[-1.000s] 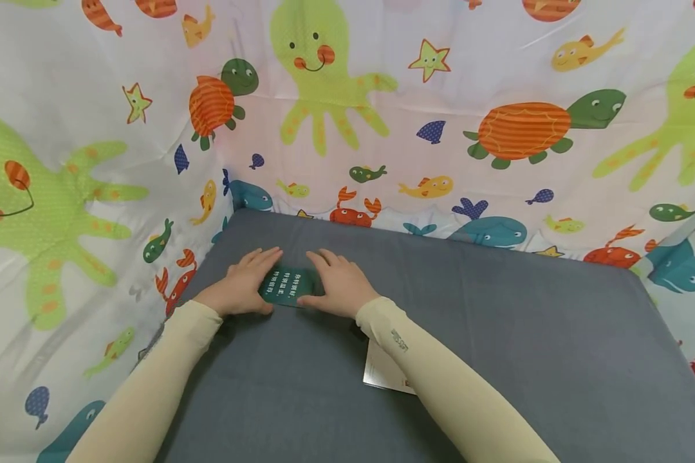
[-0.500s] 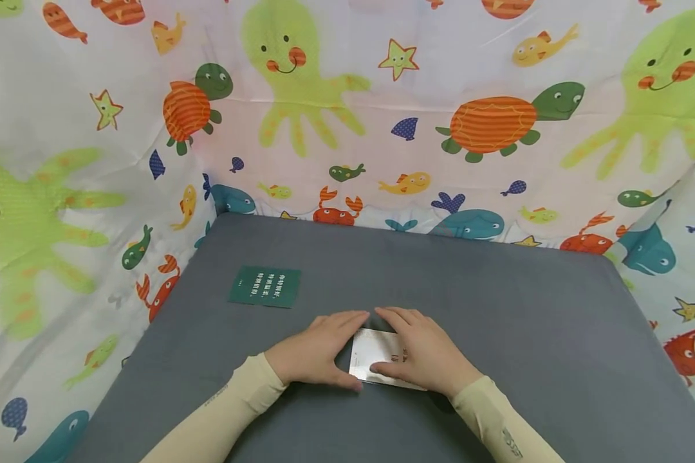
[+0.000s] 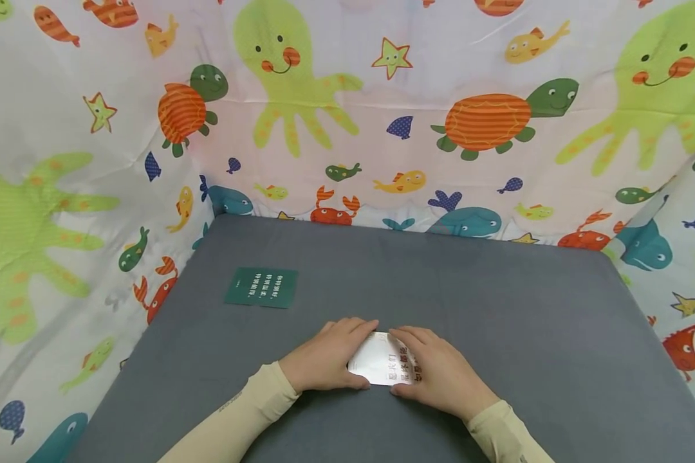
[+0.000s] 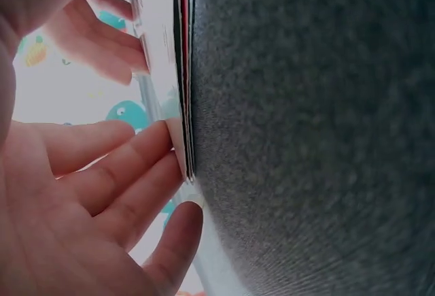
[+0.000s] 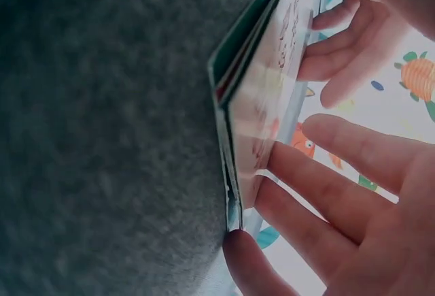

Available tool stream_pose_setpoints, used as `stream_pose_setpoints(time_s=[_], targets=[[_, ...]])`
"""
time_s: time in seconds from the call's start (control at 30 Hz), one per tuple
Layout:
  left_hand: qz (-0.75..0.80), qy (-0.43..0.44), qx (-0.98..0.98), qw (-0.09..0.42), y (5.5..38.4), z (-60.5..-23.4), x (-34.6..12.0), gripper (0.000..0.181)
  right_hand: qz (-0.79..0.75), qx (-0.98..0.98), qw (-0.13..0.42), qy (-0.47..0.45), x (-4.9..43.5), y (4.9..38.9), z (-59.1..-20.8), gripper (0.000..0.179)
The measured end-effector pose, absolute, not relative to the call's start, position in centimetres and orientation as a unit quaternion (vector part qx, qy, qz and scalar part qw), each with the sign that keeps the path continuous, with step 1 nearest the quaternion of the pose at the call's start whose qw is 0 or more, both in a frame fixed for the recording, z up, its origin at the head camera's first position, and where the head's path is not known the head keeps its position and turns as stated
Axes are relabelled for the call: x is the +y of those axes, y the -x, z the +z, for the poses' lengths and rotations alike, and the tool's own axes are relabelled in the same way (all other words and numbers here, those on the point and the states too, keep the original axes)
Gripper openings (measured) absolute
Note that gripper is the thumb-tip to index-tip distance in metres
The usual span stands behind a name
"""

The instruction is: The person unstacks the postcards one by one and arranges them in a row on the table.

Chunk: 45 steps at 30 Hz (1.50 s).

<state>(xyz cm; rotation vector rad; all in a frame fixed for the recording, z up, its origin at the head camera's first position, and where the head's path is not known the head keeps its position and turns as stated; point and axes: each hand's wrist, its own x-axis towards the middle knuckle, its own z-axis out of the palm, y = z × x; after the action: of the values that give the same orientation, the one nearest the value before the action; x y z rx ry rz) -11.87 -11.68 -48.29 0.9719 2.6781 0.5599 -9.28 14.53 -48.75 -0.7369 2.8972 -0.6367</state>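
A thin stack of cards [image 3: 376, 363] with a white, dark-lettered top lies on the grey surface in the head view. My left hand [image 3: 331, 357] holds its left end, thumb at the near edge and fingers at the far edge. Across from it, my right hand [image 3: 440, 373] grips the right end the same way and covers part of the lettering. The left wrist view shows layered edges of the stack [image 4: 182, 78], dark and red among them, beside my fingertips [image 4: 166, 136]. In the right wrist view a green layer [image 5: 238, 44] splays below the top card [image 5: 262, 105].
Dark green cards [image 3: 260, 287] with white lettering lie farther back on the left of the grey padded surface [image 3: 469, 302]. A curtain [image 3: 405, 141] printed with sea animals encloses the back and both sides.
My hands have left the green cards, come right and nearer to the white-topped stack, and closed in around its ends. The head view has also shifted slightly right.
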Motion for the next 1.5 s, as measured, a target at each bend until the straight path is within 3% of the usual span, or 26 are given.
stream_pose_setpoints(time_s=[0.67,1.5], targets=[[0.209,-0.324,0.914,0.127,13.2,-46.9,-12.8,0.098,-0.189,0.945,-0.007,0.266,13.6,10.4,-47.7,0.081],[0.236,-0.252,0.929,0.131,22.8,-46.9,-22.0,0.095,-0.175,0.948,0.041,0.261,3.2,21.5,-48.1,0.071]])
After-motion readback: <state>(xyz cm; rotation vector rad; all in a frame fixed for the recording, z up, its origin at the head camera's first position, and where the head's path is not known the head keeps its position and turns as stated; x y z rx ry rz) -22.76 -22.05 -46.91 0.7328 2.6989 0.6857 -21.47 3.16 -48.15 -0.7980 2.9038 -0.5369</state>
